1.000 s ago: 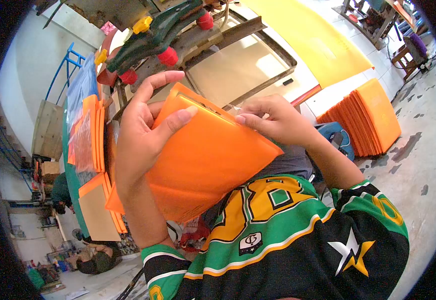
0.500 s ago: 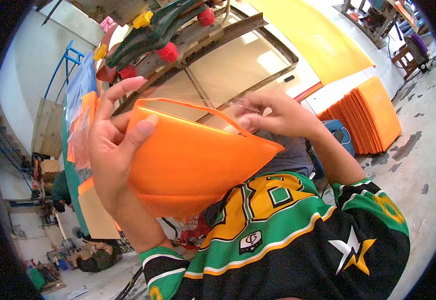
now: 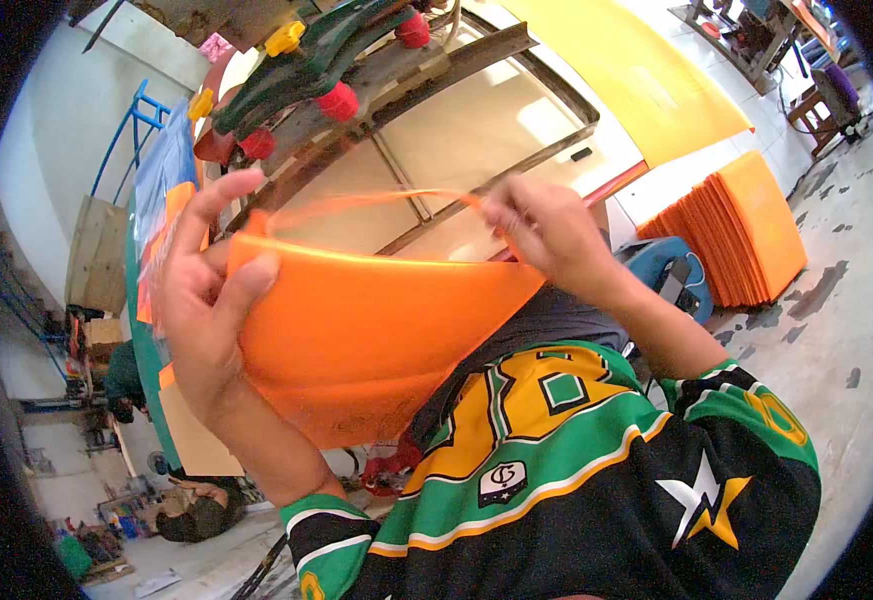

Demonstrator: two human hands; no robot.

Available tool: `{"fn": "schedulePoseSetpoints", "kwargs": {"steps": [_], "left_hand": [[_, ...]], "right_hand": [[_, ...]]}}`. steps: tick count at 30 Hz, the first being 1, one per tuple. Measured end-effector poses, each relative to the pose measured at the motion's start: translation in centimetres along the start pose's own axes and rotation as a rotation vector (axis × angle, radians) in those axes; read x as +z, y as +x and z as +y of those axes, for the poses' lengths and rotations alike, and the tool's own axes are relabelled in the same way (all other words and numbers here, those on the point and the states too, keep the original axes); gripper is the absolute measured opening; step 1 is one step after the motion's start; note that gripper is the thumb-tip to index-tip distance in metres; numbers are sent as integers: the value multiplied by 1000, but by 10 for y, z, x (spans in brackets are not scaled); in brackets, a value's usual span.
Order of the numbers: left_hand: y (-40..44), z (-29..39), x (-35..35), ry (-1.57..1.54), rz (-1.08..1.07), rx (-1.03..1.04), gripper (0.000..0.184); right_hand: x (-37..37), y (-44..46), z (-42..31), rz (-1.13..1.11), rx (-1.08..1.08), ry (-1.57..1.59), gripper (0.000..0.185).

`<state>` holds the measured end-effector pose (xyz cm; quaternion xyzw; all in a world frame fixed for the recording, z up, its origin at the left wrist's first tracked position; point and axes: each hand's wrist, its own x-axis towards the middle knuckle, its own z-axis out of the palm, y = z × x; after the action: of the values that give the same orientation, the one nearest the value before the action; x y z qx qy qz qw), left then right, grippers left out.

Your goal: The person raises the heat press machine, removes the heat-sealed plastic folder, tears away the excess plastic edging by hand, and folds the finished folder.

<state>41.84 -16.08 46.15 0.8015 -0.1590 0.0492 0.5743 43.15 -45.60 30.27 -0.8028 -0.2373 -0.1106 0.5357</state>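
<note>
An orange envelope-like folder [image 3: 377,330] is held up in front of me, its mouth at the top and its body sloping to the lower right. My left hand [image 3: 202,300] grips its upper left corner, with the thumb on the front face and the index finger raised. At the right end of the mouth, my right hand [image 3: 547,230] has its fingers closed on the folder's edge. A thin orange strip [image 3: 387,198], blurred by motion, arches above the mouth between the two hands. The right fingertips are partly hidden.
Past the folder stands a metal-framed machine with a pale bed [image 3: 467,150] and a green arm with red knobs [image 3: 337,100]. Right of it are a yellow sheet [image 3: 647,80], a stack of orange folders [image 3: 757,230] and a blue object [image 3: 672,280]. A person [image 3: 192,510] is at lower left.
My right hand has moved right and closed on the folder's edge. My left hand has shifted slightly left and down with the folder. The strip at the mouth now arches higher.
</note>
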Motion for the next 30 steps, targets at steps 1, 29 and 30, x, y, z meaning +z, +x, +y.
{"fn": "schedulePoseSetpoints", "kwargs": {"steps": [1,29,30], "left_hand": [[-3,0,-5,25,-5,22,65],[-19,2,-72,-146,71,119,51],[-18,0,-71,-159,72,98,51]], "right_hand": [[-6,5,5,108,43,-132,12],[-40,-12,15,-204,167,-179,20],[-39,-12,13,-211,169,-316,20]]}}
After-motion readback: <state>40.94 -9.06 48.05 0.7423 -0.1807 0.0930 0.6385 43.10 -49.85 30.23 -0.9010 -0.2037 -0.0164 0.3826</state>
